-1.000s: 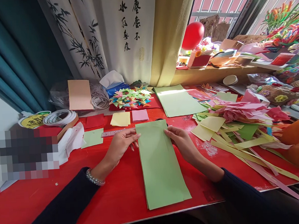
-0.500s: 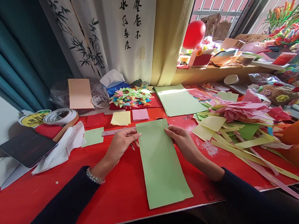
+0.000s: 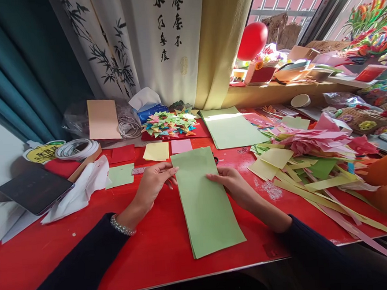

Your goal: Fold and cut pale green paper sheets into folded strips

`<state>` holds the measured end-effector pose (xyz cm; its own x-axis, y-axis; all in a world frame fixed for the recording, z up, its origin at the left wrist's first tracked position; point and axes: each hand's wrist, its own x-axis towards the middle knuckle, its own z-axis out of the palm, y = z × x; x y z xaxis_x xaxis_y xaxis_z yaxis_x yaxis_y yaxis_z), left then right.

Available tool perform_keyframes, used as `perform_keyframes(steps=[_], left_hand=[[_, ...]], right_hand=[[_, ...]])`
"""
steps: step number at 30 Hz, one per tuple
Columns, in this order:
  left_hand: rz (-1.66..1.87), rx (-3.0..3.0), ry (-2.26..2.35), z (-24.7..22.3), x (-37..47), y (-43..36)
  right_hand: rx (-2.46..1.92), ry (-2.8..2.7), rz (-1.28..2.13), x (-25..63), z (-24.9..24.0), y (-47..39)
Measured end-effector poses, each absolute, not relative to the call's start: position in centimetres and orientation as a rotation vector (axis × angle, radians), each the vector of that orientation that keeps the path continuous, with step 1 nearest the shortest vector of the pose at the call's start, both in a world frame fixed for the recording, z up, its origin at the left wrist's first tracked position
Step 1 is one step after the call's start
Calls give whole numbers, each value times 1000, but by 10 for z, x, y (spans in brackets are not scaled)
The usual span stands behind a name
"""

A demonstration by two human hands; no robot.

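Note:
A long rectangle of light green paper (image 3: 207, 206), in layers that nearly line up, slants over the red table between my hands. My left hand (image 3: 155, 183) pinches its upper left edge, thumb on top. On the right edge, a little lower, my right hand (image 3: 231, 180) grips it with the thumb across the front; the fingers behind are hidden. Beyond the paper's top edge lie a pink square stack (image 3: 181, 146) and a yellow square stack (image 3: 156, 151). A ruler (image 3: 138, 171) shows partly beside my left hand, and a black loop (image 3: 216, 160) peeks out by the right edge.
Green sheets (image 3: 235, 129) lie at the back beside a heap of folded paper pieces (image 3: 172, 123). Paper strips and scraps (image 3: 308, 172) cover the right side. On the left are a dark flat device (image 3: 35, 187), white tissue (image 3: 80, 188) and tape rolls (image 3: 77, 149).
The green paper has shifted up and left, and its layers line up more closely at the bottom. My right hand has moved slightly down and inward along the edge.

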<state>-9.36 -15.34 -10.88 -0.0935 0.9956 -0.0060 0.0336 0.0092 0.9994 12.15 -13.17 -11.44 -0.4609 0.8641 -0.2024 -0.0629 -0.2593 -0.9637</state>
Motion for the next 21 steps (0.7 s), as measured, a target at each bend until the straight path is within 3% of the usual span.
perform_keyframes(steps=[12, 21], left_hand=[[840, 1284, 1185, -109, -84, -160], [1043, 1230, 1228, -106, -87, -158]], right_hand=[[-1037, -1178, 1665, 125, -115, -127], [-1022, -1287, 1738, 127, -115, -128]])
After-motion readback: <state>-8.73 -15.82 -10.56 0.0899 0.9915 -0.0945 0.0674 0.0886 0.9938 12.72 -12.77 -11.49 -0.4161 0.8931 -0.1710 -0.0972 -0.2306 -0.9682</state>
